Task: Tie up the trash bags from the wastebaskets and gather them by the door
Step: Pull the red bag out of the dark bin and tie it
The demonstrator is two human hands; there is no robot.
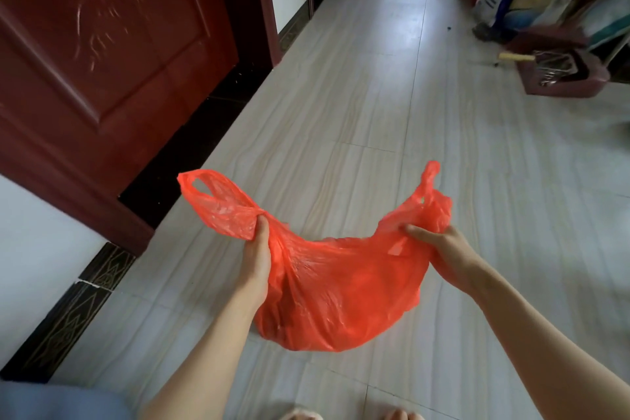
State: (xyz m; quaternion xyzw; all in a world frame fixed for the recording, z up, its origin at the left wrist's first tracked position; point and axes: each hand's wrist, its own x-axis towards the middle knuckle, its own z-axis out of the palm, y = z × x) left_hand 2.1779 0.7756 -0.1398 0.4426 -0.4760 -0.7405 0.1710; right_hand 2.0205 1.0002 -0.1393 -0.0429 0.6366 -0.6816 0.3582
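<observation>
Gripping red bag [341,286] handles | left hand [255,259] fingers pinching at 9 o'clock | right hand [439,249] fingers pinching at 3 o'clock | door [102,54] at 10 o'clock

Both forearms are bare, with pale blue clothing [61,401] at the lower left.

Soft daylight is flooding in from far ahead of the hands, laying a pale sheen on the floor tiles [392,31] beyond them. Shadows are staying faint. Wide-angle distortion is bending the door [102,54] left of the left hand [255,259], and corners are blurring.
</observation>
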